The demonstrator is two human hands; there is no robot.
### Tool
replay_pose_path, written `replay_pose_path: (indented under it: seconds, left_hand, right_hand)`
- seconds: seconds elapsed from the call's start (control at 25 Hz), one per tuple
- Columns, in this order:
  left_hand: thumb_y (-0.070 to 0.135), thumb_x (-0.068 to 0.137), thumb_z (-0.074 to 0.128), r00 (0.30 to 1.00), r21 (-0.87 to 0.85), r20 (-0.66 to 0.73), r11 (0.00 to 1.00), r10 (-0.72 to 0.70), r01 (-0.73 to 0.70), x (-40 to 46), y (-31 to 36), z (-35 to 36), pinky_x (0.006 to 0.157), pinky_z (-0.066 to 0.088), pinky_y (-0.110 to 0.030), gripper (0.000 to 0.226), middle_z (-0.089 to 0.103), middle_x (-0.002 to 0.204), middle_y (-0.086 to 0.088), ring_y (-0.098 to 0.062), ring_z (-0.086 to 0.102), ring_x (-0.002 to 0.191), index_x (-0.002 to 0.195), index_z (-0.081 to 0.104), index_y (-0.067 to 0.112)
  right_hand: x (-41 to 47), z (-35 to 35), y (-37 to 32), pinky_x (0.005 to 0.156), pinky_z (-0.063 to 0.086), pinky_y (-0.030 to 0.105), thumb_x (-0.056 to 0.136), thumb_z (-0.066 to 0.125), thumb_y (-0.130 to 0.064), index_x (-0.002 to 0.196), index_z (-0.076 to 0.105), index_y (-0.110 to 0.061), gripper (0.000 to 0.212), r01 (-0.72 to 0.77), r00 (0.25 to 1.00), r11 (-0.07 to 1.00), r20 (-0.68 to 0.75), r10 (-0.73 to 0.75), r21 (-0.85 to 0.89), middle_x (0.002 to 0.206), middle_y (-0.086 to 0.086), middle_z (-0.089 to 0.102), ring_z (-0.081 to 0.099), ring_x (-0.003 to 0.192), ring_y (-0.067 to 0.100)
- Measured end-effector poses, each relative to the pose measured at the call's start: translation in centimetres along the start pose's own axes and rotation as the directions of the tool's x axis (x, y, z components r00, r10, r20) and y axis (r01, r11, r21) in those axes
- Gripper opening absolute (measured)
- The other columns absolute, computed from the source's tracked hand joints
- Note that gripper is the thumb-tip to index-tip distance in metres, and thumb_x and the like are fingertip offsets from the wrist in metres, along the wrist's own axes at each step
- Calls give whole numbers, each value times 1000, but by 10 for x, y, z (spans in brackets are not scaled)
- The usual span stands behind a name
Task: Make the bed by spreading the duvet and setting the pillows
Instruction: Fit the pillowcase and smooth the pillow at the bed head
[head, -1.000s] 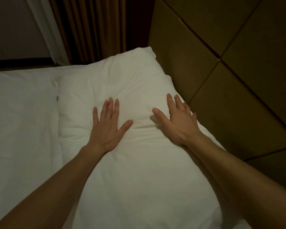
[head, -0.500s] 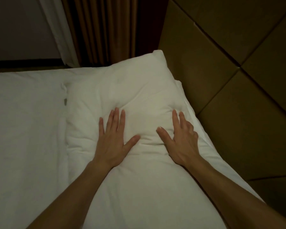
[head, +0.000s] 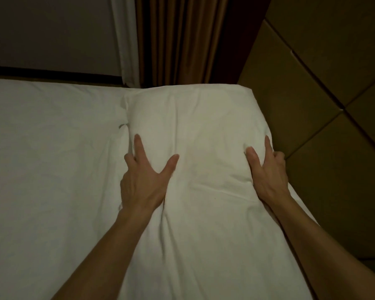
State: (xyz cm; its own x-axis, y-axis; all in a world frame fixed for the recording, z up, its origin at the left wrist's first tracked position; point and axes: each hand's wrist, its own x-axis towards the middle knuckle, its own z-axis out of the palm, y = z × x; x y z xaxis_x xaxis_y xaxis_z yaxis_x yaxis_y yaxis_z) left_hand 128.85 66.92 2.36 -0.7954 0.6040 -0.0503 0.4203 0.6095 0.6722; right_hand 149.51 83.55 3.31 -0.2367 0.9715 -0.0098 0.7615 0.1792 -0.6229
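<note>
Pillow [head: 195, 135] on bed [head: 52, 159], between both hands | left hand [head: 143, 180] and right hand [head: 268, 174] clasp its sides, fingers curled over edges | likely soft, light, squashy; take hold at side edges

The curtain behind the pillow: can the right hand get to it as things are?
Probably yes: the right hand grips the pillow, but nothing stands between it and the curtain.

Dim room. Brown pleated curtain [head: 182, 40] top centre, white sheer [head: 126, 40] beside it; padded headboard panels [head: 333, 72] right; grey wall [head: 48, 31] upper left.
</note>
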Motion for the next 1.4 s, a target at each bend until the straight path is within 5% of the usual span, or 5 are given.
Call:
replay_pose_path:
  seconds: [0.16, 0.36, 1.04, 1.2, 1.4]
  left_hand:
    - [89, 74, 24, 972, 50, -192, 991, 132, -124, -6, 15, -25, 91, 43, -40, 96, 30, 149, -7, -30, 51, 113, 152, -2, 40]
    - [86, 74, 13, 988, 92, 152, 994, 36, -50, -1, -8, 24, 108, 33, -51, 93, 11, 157, -13, -35, 30, 139, 150, -18, 42]
    - [91, 73, 2, 968, 128, 156, 968, 196, -217, -51, -24, -2, 120, -4, -50, 91, -25, 161, -4, -21, -17, 149, 146, -27, 44]
    - [76, 87, -1, 671, 183, 348, 654, 655, -734, -62, 69, 18, 119, -9, -51, 79, -19, 162, 4, -14, -23, 147, 154, -12, 35]
    - [71, 93, 3, 195, 154, 732, 121, 653, -981, -13, 174, 103, 120, -5, -51, 75, 7, 164, 3, -16, -1, 151, 156, 15, 31]
  right_hand:
    - [-9, -15, -5, 101, 37, 38, 70, 15, -88, 157, 21, -35, 103, 61, 998, 995, -15, -60, 78, 144, 14, 34, 44, 126, 32]
    - [3, -7, 13, 115, 24, 45, 71, 11, -92, 158, 10, -36, 104, -61, 997, 998, 52, 63, -33, 155, 16, 27, 27, 143, 31]
    - [-56, -20, 46, 124, 2, 42, 80, 12, -82, 158, 2, -36, 92, 134, 982, 989, 142, -124, -63, 167, -5, -6, -2, 152, 13]
    - [-56, -25, 74, 118, -4, 19, 91, 11, -77, 158, 18, -15, 91, 84, 996, 993, -15, -86, -82, 166, 5, 11, 9, 151, 17]
    - [-81, -54, 126, 121, 19, 52, 72, 8, -92, 158, 8, -29, 107, -414, 909, 908, 73, 409, 62, 165, 3, 16, 17, 151, 28]
